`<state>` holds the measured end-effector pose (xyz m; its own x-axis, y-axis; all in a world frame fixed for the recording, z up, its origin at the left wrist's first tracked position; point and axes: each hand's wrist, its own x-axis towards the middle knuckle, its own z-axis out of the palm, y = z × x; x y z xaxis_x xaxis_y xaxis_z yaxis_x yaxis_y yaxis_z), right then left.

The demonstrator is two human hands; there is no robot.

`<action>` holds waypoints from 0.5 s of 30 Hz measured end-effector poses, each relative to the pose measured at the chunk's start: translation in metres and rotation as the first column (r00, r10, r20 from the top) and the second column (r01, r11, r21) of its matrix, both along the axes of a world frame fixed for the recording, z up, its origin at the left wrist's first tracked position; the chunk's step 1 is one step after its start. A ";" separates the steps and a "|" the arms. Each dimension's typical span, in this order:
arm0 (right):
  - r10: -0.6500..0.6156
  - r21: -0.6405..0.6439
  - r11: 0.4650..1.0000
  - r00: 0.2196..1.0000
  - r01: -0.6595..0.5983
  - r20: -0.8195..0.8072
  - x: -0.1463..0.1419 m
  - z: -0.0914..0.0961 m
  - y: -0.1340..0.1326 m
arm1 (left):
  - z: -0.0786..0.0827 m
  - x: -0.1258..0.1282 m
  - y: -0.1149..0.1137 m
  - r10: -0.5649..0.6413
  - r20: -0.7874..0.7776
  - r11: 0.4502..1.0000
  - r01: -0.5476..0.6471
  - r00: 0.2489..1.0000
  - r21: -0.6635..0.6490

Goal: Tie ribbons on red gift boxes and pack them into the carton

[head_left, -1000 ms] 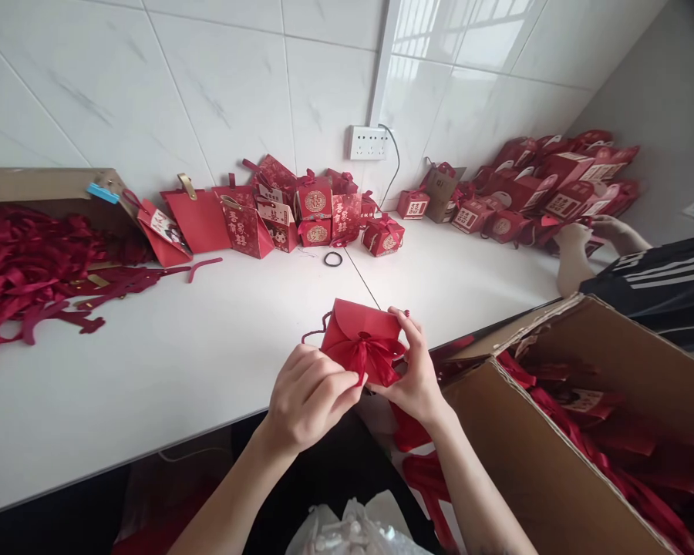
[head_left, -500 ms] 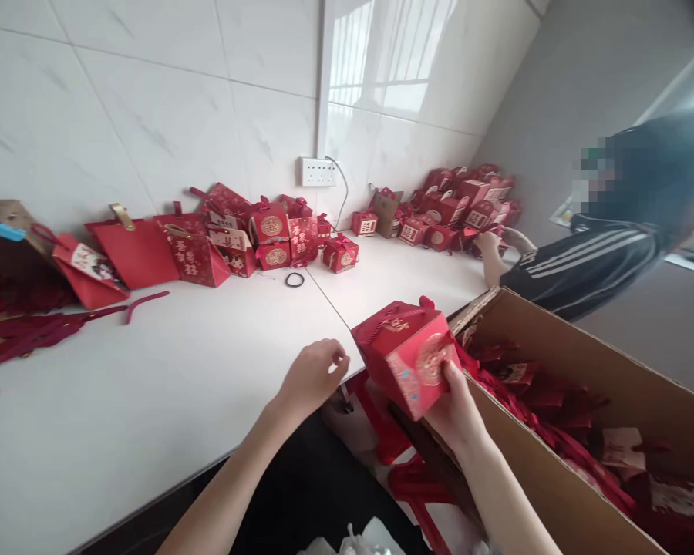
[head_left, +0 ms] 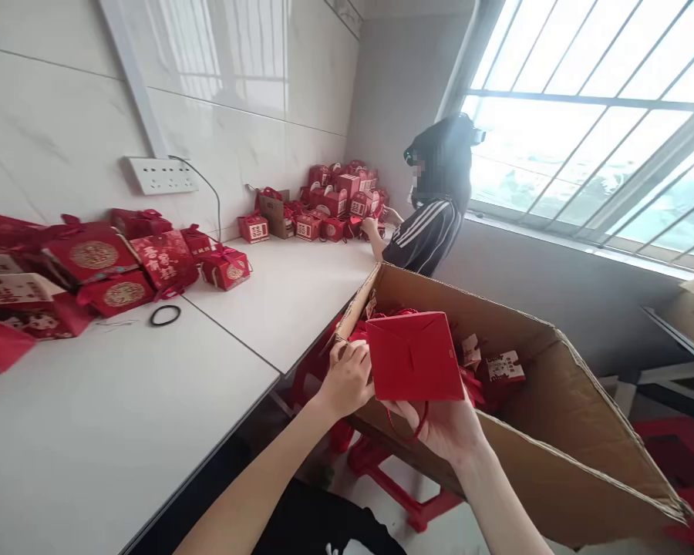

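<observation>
A red gift box is turned so that its plain folded base faces me, over the near edge of the large cardboard carton. Supporting it from below and the right is my right hand, closed on it, with a loop of red cord hanging by the fingers. My left hand is at the box's left side, its fingers curled against that edge; the fingertips are partly hidden. Inside the carton lie several more red boxes with pale printed labels.
On the white table stand several red gift boxes and a black ring. A larger pile of boxes fills the far corner, beside a co-worker in a striped sleeve. A red stool stands below the carton.
My view has swung to the right. The gift box has been tipped so its base shows and now sits over the carton's edge. My left hand has come up to its side.
</observation>
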<state>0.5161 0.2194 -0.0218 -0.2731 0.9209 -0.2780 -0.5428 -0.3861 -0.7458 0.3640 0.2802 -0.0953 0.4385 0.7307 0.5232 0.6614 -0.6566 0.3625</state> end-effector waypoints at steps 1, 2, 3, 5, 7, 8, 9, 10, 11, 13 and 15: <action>-0.004 -0.003 1.000 1.000 0.004 -0.004 0.009 -0.001 -0.001 | -0.003 0.003 0.002 0.002 -0.002 1.000 -0.002 1.000 0.006; -0.015 -0.007 1.000 1.000 0.015 -0.009 0.018 -0.002 -0.002 | -0.005 0.005 0.003 0.009 -0.001 1.000 -0.009 1.000 0.012; -0.034 -0.014 0.999 0.999 0.034 -0.015 0.027 -0.002 -0.002 | -0.007 0.006 0.004 0.021 0.003 1.000 -0.021 1.000 0.017; -0.104 -0.050 0.994 0.994 0.102 -0.034 0.045 0.000 -0.004 | -0.009 0.007 0.006 0.046 0.015 0.999 -0.046 0.999 0.028; -0.199 -0.118 0.974 0.979 0.192 -0.053 0.062 0.005 -0.006 | -0.012 0.005 0.007 0.057 0.029 0.997 -0.058 0.998 0.059; -0.249 -0.156 0.959 0.967 0.238 -0.056 0.069 0.008 -0.007 | -0.013 0.004 0.008 0.056 0.037 0.995 -0.059 0.998 0.078; -0.297 -0.193 0.940 0.953 0.282 -0.053 0.077 0.011 -0.008 | -0.014 0.003 0.009 0.050 0.046 0.994 -0.054 0.998 0.094; -0.343 -0.223 0.919 0.938 0.325 -0.044 0.084 0.013 -0.009 | -0.014 0.003 0.009 0.043 0.060 0.994 -0.049 0.997 0.102; -0.381 -0.242 0.900 0.924 0.363 -0.030 0.090 0.015 -0.010 | -0.012 0.005 0.009 0.042 0.086 0.994 -0.051 0.995 0.094; -0.435 -0.259 0.869 0.900 0.421 0.002 0.098 0.016 -0.011 | -0.001 0.013 0.006 0.057 0.171 0.998 -0.062 0.984 0.025; -0.455 -0.263 0.857 0.890 0.444 0.017 0.101 0.014 -0.012 | 0.020 0.028 0.000 0.064 0.270 0.995 -0.042 0.961 -0.086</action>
